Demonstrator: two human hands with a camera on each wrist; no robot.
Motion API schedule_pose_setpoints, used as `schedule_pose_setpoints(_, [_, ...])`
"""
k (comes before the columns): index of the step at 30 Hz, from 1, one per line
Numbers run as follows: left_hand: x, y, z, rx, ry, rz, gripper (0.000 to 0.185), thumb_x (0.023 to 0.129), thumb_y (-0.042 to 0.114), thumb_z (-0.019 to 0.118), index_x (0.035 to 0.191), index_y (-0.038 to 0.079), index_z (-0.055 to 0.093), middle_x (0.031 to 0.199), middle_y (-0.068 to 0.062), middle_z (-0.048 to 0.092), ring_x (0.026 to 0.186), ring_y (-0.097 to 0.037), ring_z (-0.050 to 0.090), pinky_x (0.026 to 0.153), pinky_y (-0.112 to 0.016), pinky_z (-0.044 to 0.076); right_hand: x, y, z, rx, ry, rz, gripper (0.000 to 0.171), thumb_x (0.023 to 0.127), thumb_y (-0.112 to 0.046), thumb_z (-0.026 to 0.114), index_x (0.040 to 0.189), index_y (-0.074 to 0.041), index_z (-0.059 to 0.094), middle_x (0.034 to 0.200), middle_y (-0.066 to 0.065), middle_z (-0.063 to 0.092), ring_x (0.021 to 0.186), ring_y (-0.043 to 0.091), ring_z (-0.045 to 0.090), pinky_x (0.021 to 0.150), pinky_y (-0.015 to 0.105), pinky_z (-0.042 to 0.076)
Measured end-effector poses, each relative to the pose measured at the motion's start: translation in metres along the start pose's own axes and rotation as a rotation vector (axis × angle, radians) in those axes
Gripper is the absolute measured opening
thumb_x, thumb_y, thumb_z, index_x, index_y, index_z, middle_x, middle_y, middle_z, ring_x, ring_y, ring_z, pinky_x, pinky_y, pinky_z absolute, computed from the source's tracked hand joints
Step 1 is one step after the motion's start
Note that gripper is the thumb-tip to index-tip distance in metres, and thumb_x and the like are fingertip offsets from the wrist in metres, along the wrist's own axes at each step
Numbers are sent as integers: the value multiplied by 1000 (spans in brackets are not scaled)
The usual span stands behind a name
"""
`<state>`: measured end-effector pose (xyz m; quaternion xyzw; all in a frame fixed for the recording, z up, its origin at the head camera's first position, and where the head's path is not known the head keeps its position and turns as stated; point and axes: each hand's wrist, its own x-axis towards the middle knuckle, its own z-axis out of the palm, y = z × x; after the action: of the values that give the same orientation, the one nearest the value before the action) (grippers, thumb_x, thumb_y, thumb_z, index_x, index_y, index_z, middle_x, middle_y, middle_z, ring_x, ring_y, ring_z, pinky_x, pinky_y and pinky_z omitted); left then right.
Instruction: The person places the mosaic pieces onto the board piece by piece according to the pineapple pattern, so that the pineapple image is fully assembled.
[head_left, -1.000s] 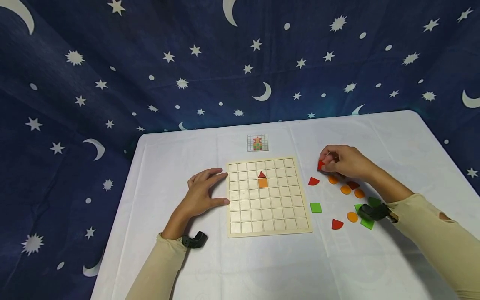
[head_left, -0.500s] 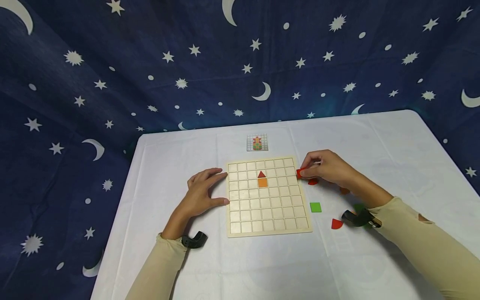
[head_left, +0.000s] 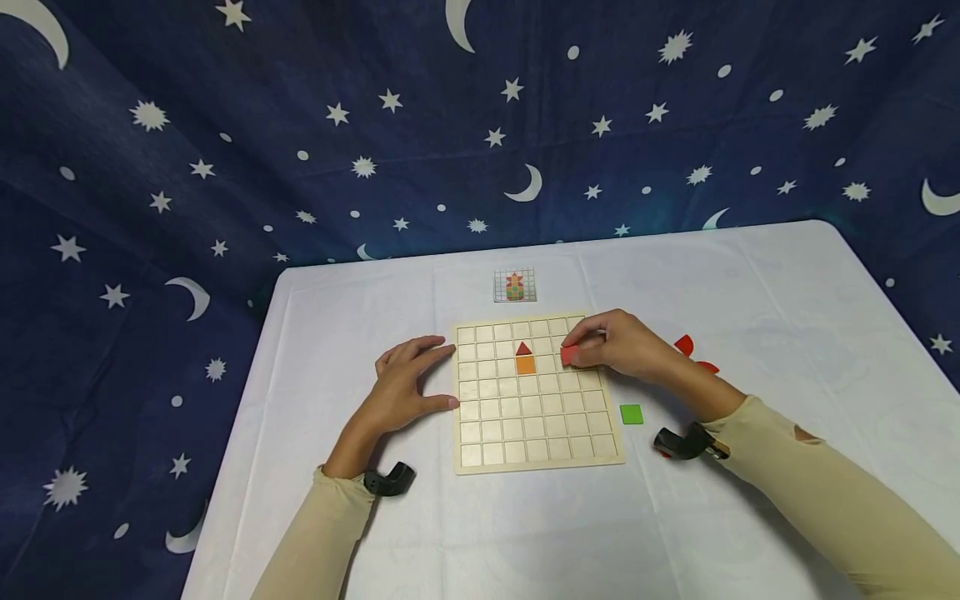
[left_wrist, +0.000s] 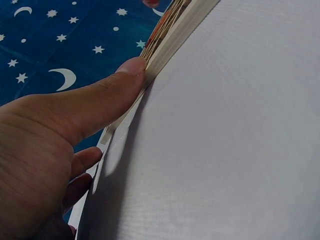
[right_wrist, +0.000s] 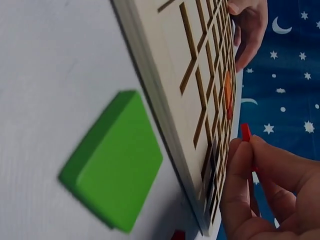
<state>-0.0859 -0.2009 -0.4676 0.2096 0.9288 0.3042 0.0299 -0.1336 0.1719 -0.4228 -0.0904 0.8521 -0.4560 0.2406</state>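
A pale wooden grid board [head_left: 480, 454] lies on the white table. In its upper part sit a red triangle tile [head_left: 523, 349] and, directly below it, an orange square tile [head_left: 526, 365]. My left hand [head_left: 402, 383] rests at the board's left edge, fingers and thumb spread, with the thumb [left_wrist: 127, 75] against the side in the left wrist view. Over the upper right of the grid, my right hand [head_left: 622, 346] pinches a small red tile [head_left: 569, 356] between thumb and fingers. The fingertips hide part of that tile's outline.
A small pattern card [head_left: 514, 285] lies beyond the board. Right of the board is a green square tile [head_left: 632, 414]. Red tiles [head_left: 683, 344] show past my right forearm, which covers other pieces. A dark blue starry cloth [head_left: 420, 150] hangs behind the table.
My right hand has carried the red tile leftward from the loose pieces to over the board's right part. The left hand has stayed at the board's edge.
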Motion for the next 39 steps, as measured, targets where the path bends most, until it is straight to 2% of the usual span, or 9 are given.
schedule_pose_setpoints(9, [0,-1,1,8,-8,-1,84,77,47,88,149,20,55,155,-9,47,147,-30,37,114,-62,15,4,-4,13,-133,40,-118,16,84,-16,85,99,-17,79,86,-3,75,76,16,66,71,28,50])
schedule_pose_setpoints(15, [0,-2,1,-2,-6,-4,84,77,47,88,149,20,55,155,-9,47,147,-30,37,114,-62,15,8,-5,18,-212,65,-164,12,84,-14,84,94,-19,80,87,-3,74,75,16,60,68,28,47])
schedule_pose_setpoints(20, [1,-2,0,-2,2,2,84,76,46,88,149,20,55,155,-8,48,147,-30,37,113,-62,16,11,-5,21,-238,61,-196,11,85,-11,83,92,-19,80,88,-4,75,76,16,59,67,29,46])
schedule_pose_setpoints(29, [0,-3,0,4,-5,0,85,76,48,88,149,21,55,154,-8,48,147,-30,38,114,-62,15,15,-7,25,-309,47,-254,10,84,-15,84,90,-21,80,79,-7,69,77,14,55,69,28,45])
schedule_pose_setpoints(34, [0,-2,0,12,-3,3,85,76,47,88,149,21,54,154,-8,48,146,-31,38,113,-63,16,16,-7,27,-333,54,-282,9,85,-15,84,90,-20,80,88,-6,73,81,15,58,72,30,46])
schedule_pose_setpoints(39, [0,-1,0,4,-1,-1,85,75,46,89,149,20,54,154,-8,48,147,-30,38,114,-62,15,18,-7,27,-345,61,-298,10,85,-16,84,94,-19,82,99,-2,77,94,17,66,81,34,50])
